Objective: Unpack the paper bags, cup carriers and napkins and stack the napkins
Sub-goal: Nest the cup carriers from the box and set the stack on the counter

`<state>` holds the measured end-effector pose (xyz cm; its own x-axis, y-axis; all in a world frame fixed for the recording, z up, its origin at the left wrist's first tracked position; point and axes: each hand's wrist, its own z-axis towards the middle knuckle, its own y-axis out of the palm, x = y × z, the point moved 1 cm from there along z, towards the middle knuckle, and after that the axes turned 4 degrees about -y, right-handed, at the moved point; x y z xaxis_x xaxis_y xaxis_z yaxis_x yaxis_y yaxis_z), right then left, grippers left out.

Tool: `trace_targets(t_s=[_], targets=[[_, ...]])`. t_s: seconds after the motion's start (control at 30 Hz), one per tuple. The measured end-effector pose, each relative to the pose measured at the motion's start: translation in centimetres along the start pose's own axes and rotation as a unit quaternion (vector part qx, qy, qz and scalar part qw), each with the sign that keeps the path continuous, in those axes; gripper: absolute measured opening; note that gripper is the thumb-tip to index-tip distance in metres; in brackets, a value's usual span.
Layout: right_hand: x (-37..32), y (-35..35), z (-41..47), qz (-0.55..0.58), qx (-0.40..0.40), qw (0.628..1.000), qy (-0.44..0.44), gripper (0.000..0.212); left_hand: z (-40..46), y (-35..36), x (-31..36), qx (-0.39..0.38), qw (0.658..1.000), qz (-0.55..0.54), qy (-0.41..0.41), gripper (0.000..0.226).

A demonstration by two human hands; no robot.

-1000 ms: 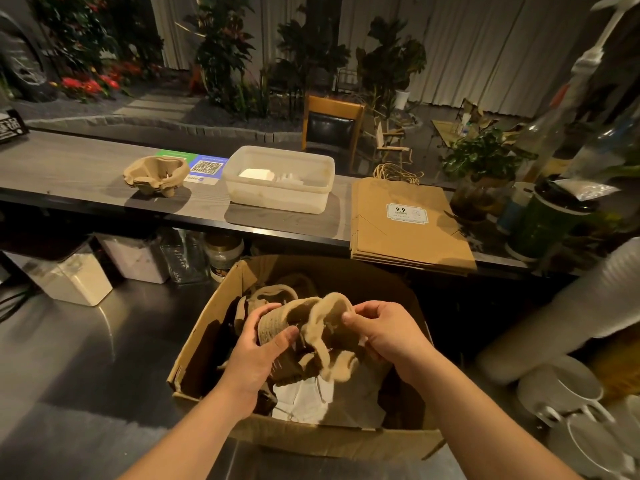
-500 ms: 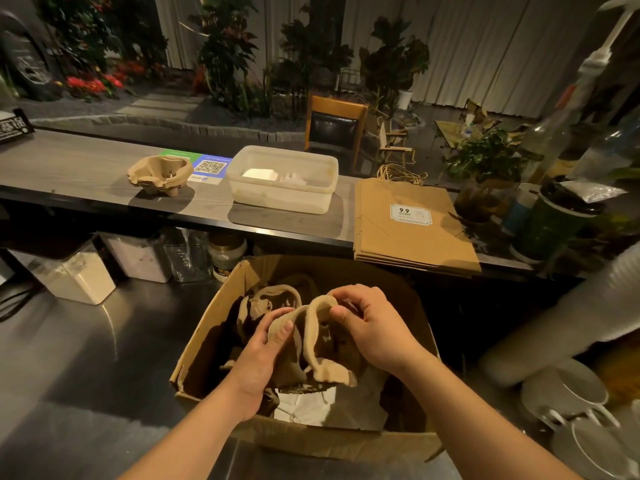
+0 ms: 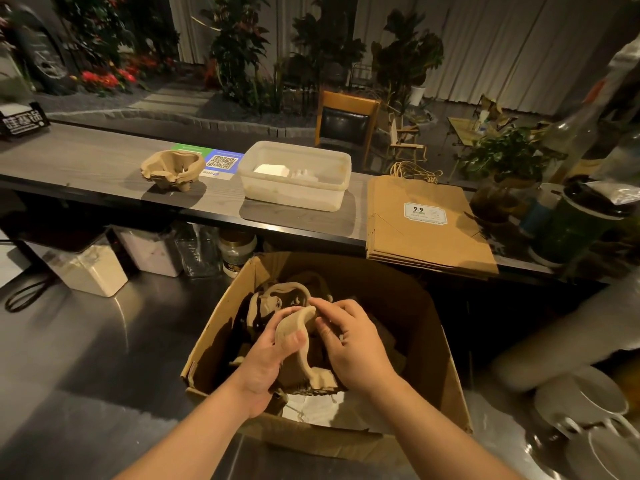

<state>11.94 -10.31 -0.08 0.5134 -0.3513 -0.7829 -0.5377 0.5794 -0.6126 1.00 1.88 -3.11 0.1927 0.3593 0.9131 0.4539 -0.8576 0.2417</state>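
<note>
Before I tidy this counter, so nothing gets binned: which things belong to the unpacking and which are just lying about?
Job: cardboard box; cup carrier in both hands; carrier on counter; paper bags; napkins.
Lying about: plastic tub; jars; white cups.

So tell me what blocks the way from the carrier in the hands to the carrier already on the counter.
Nothing visible does. Both hands grip the moulded pulp cup carrier above the open cardboard box; the grey counter around the unpacked pulp carrier is bare.
</note>
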Motion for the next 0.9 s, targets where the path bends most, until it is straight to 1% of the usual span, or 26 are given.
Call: trace_targets(t_s=[0.1,0.13,0.2,0.27,0.33,0.4,0.43,0.5,0.63,0.77,0.9], targets=[[0.2,0.9,0.2,0.002,0.003,1.000,0.007,0.038,-0.2,-0.1,0.2,0.004,1.000,-0.011,-0.010,0.069],[0.2,1.0,0.3,0.002,0.001,1.000,0.008,0.037,-0.2,-0.1,0.2,0.009,1.000,-0.013,-0.011,0.067],[0.2,1.0,0.5,0.005,-0.010,1.000,0.001,0.036,-0.4,-0.1,0.4,0.022,1.000,-0.013,-0.012,0.071],[0.5,0.9,0.9,0.034,-0.014,0.999,-0.008,0.036,-0.6,-0.3,0.8,0.026,1.000,-0.004,-0.010,0.076],[1.6,0.9,1.6,0.095,0.025,0.995,0.008,0.034,-0.7,-0.9,1.3,0.023,1.000,0.005,-0.004,0.076],[2.9,0.8,2.6,0.137,0.075,0.986,0.052,0.030,-0.8,-1.8,1.7,0.031,0.999,0.007,0.004,0.077],[3.5,0.8,3.0,0.135,0.090,0.984,0.074,0.028,-0.9,-2.2,1.9,0.043,0.999,0.007,0.006,0.077],[4.6,1.0,3.7,0.103,0.095,0.985,0.103,0.027,-1.1,-3.1,2.0,0.070,0.998,-0.004,0.008,0.077],[6.0,1.9,5.1,0.016,0.041,0.986,0.163,0.034,-1.1,-4.2,1.6,0.102,0.993,-0.059,-0.008,0.071],[5.9,2.7,6.4,-0.013,0.007,0.981,0.195,0.042,-1.1,-4.5,1.7,0.109,0.990,-0.086,-0.006,0.084],[5.5,3.9,8.4,-0.032,-0.007,0.976,0.217,0.050,-1.0,-4.8,1.8,0.110,0.989,-0.103,-0.003,0.086]])
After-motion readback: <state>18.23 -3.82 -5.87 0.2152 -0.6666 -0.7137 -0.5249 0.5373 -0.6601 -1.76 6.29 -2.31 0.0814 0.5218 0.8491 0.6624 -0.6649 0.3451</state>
